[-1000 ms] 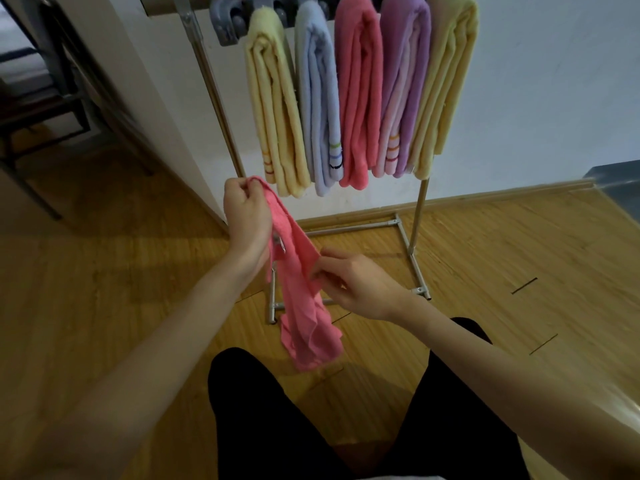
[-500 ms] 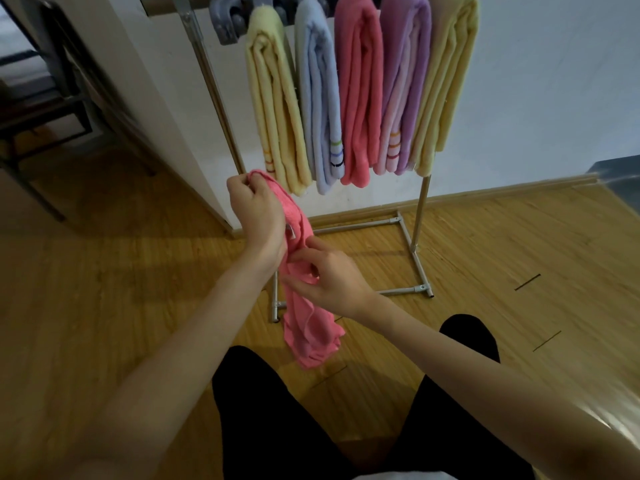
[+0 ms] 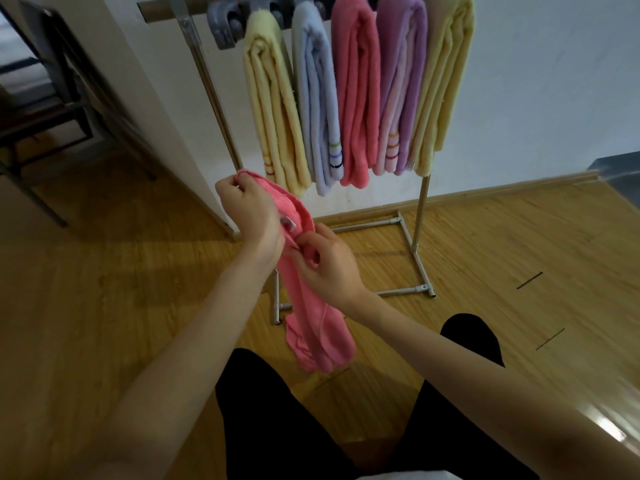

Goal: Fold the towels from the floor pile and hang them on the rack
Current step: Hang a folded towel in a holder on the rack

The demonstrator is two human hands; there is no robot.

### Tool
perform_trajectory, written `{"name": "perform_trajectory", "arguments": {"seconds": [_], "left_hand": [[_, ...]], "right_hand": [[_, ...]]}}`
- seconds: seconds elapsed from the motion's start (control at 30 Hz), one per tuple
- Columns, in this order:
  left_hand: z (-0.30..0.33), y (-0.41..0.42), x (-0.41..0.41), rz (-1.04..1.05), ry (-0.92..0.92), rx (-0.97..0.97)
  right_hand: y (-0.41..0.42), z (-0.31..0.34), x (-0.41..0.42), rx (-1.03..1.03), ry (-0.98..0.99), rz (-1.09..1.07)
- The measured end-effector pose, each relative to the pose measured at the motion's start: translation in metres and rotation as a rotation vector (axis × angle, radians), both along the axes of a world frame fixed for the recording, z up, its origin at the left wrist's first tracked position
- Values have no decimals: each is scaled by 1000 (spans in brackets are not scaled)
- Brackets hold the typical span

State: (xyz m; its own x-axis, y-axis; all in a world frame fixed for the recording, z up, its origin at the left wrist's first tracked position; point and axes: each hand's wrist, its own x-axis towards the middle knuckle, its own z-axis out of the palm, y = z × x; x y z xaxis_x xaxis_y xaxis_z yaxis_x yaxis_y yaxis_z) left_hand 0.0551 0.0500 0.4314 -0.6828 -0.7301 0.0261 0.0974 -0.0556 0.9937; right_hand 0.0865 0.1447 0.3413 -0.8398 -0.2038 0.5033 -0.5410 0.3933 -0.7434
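Right hand climbs the pink towel toward the left

Left hand [image 3: 247, 211] grips the pink towel [image 3: 311, 306] top; right hand [image 3: 327, 263], moved up, has fingers clamped just below, gathering the fold before the rack [image 3: 420, 216].

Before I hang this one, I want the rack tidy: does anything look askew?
Nothing stands out. Five folded towels hang side by side on the rack. The pink towel is gripped by the left hand and right hand.

Dim room, floor glare btm-right, fisheye edges
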Motion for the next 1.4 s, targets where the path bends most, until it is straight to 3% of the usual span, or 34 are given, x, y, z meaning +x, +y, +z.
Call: {"name": "perform_trajectory", "arguments": {"seconds": [0.17, 0.33, 0.4, 0.5, 0.6, 0.73, 0.97, 1.4], "left_hand": [[-5, -31, -3, -79, -121, -112], [-8, -52, 14, -341, -260, -325], [-8, -61, 20, -424, -366, -487], [-8, -72, 25, -494, -606, -885], [-9, -76, 26, -521, -707, -1094], [-1, -71, 23, -417, -568, -1219], [32, -45, 24, -473, -276, -1227], [43, -25, 35, -793, -222, -1157]], "right_hand": [[34, 3, -14, 66, 45, 42], [66, 16, -43, 175, 67, 72], [77, 26, -54, 268, 70, 107], [87, 40, -63, 435, 94, 191], [91, 47, -66, 566, 99, 242], [100, 60, -70, 551, 111, 208], [120, 93, -70, 415, 162, 189], [135, 105, -62, 329, 56, 121]]}}
